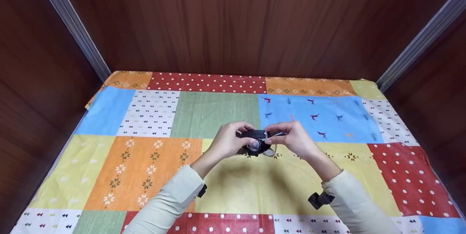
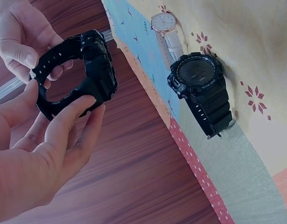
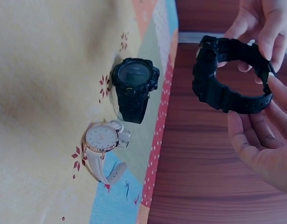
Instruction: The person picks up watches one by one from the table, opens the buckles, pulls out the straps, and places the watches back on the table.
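Both hands hold a black digital-style wristwatch (image 2: 100, 70) up above the cloth, its strap bent round into a loop. My left hand (image 1: 229, 140) grips the case side and lower strap, fingers along the outside in the left wrist view. At the strap's buckle end, my right hand (image 1: 294, 137) pinches the band between thumb and fingers. Below them on the cloth lies a second black watch (image 2: 197, 72) with a round dark display. Beside it rests a white-strapped watch (image 3: 100, 138) with a rose-gold rim and white dial.
A patchwork-print cloth (image 1: 145, 175) covers the table. Dark wood-grain panels (image 1: 225, 23) rise behind it and at both sides, with metal strips (image 1: 72, 19) at the corners. Each sleeve has a small black device (image 1: 321, 199) at the wrist.
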Action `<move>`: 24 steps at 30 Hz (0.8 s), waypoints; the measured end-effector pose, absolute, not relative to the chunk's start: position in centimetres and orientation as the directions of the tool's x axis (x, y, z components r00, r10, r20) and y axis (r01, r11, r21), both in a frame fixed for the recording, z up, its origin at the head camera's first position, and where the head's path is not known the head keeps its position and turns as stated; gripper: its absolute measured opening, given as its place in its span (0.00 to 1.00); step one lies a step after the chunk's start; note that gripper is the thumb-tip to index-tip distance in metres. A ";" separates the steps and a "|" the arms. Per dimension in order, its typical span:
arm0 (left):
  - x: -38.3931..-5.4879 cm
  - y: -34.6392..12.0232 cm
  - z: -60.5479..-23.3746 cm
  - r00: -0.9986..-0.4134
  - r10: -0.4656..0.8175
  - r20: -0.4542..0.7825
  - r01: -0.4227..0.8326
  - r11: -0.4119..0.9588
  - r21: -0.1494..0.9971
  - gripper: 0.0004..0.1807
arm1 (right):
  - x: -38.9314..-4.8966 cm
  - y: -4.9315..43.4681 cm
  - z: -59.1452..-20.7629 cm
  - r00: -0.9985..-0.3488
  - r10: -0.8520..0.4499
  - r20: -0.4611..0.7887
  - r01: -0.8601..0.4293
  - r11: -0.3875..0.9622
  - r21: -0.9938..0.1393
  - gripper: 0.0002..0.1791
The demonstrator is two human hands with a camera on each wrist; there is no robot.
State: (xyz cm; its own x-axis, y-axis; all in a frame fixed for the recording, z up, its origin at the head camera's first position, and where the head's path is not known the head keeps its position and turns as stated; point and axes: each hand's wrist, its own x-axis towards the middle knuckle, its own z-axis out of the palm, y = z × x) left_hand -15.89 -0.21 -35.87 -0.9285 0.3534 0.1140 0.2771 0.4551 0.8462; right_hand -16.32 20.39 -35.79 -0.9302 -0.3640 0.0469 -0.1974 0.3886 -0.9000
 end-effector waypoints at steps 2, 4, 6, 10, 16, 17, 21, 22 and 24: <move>-15.9 -0.3 -35.9 -0.929 0.351 0.113 0.273 0.448 0.852 0.13 | -16.3 20.4 -35.8 -0.930 -0.364 0.045 -0.194 0.384 -0.903 0.15; -15.8 -0.3 -35.8 -0.931 0.348 0.112 0.268 0.441 0.857 0.13 | -16.3 20.4 -35.8 -0.931 -0.363 0.048 -0.196 0.384 -0.902 0.15; -15.8 -0.4 -35.8 -0.930 0.348 0.114 0.269 0.436 0.859 0.13 | -16.3 20.5 -35.8 -0.931 -0.362 0.052 -0.202 0.389 -0.899 0.14; -15.7 -0.5 -35.8 -0.932 0.343 0.117 0.264 0.424 0.866 0.14 | -16.3 20.5 -35.8 -0.933 -0.356 0.056 -0.205 0.396 -0.895 0.14; -15.7 -0.6 -36.0 -0.931 0.345 0.121 0.265 0.408 0.873 0.14 | -16.2 20.6 -35.9 -0.935 -0.352 0.049 -0.192 0.383 -0.904 0.14; -15.7 -0.6 -36.0 -0.929 0.347 0.125 0.269 0.405 0.874 0.14 | -16.2 20.7 -35.9 -0.934 -0.352 0.053 -0.195 0.382 -0.903 0.14; -15.8 -0.6 -36.2 -0.929 0.346 0.134 0.270 0.384 0.883 0.14 | -16.2 20.8 -35.9 -0.940 -0.336 0.053 -0.188 0.383 -0.904 0.13; -15.8 -0.6 -36.2 -0.929 0.344 0.135 0.269 0.380 0.885 0.15 | -16.2 20.8 -35.9 -0.941 -0.333 0.052 -0.186 0.385 -0.904 0.13; -15.9 -0.7 -36.3 -0.932 0.339 0.130 0.259 0.372 0.891 0.15 | -16.3 20.9 -36.0 -0.943 -0.329 0.046 -0.178 0.384 -0.906 0.14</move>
